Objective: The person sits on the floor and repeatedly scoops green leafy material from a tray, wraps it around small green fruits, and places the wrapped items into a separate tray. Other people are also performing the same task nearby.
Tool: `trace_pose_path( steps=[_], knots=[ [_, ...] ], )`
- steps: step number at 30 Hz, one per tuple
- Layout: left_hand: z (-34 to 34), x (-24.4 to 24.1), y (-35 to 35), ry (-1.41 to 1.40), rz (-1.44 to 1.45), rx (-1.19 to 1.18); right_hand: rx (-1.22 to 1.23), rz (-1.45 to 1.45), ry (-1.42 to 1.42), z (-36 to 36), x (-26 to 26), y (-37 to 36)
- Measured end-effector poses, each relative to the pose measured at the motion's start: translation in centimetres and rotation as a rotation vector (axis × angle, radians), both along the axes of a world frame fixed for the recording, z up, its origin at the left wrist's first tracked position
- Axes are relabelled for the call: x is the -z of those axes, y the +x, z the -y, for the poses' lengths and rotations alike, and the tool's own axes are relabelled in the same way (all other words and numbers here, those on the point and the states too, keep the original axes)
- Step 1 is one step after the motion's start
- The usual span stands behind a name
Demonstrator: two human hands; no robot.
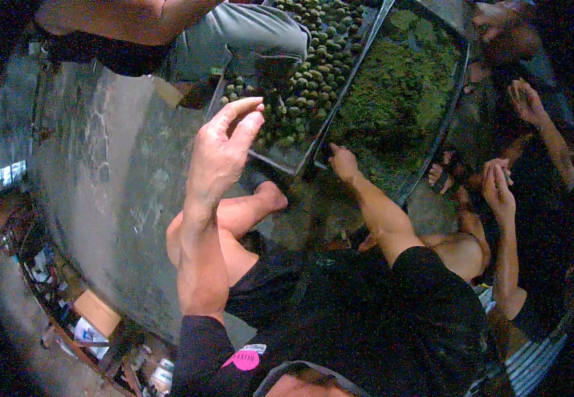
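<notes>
My left hand [225, 149] is raised at left of centre, its thumb and index fingertip close together; whether anything small is between them cannot be told. It appears over the near left edge of a tray [294, 171] with many small, rounded, greenish-brown pieces [312, 84]. My right hand [344, 164] is near the lower left corner of a second tray [458, 94], its index finger extended and thumb apart, with nothing seen in it. Loose green material, perhaps plant matter, fills much of this second tray [391, 89].
A person in grey trousers [262, 32] is beside the first tray, at the top. Other people's hands [527, 101] [500, 188] show at the right. At lower left are a cardboard box [97, 313] and cluttered items along a curved edge. Concrete floor [113, 198] spans the left.
</notes>
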State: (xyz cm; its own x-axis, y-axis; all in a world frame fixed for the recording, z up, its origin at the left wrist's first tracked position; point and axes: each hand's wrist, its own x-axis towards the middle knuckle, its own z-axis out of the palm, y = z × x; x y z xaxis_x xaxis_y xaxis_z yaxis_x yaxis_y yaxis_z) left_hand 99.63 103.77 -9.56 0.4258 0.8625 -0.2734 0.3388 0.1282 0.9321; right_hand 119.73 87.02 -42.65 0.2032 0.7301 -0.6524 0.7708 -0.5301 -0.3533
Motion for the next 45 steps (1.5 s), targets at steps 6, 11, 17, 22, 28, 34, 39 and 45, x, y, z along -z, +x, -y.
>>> trace_pose_path(
  steps=[6,11,17,22,28,34,39,45],
  knots=[
    [0.0,0.1,2.3,0.029,-0.039,0.182,-0.228,-0.012,0.168,0.0,2.7,1.1],
    [-0.8,1.1,3.2,0.048,-0.032,0.227,-0.153,0.014,0.101,0.0,3.8,3.1],
    [1.1,1.6,2.2,-0.004,-0.039,0.228,-0.011,0.094,0.183,8.3,3.3,4.8],
    [1.1,1.9,3.1,0.061,-0.107,0.311,0.046,0.024,0.170,7.7,2.8,5.7],
    [2.7,2.1,4.3,0.116,-0.056,0.313,0.016,0.018,0.215,5.0,3.0,4.4],
    [3.3,1.5,4.4,0.181,-0.148,0.425,-0.030,0.042,-0.022,3.6,4.0,3.5],
    [2.8,1.8,5.7,0.155,-0.249,0.494,1.140,-0.709,-0.008,6.6,-0.8,10.9],
    [3.9,8.1,12.6,0.232,-0.261,0.574,0.694,-0.446,0.305,2.6,-14.9,13.7]
  ],
)
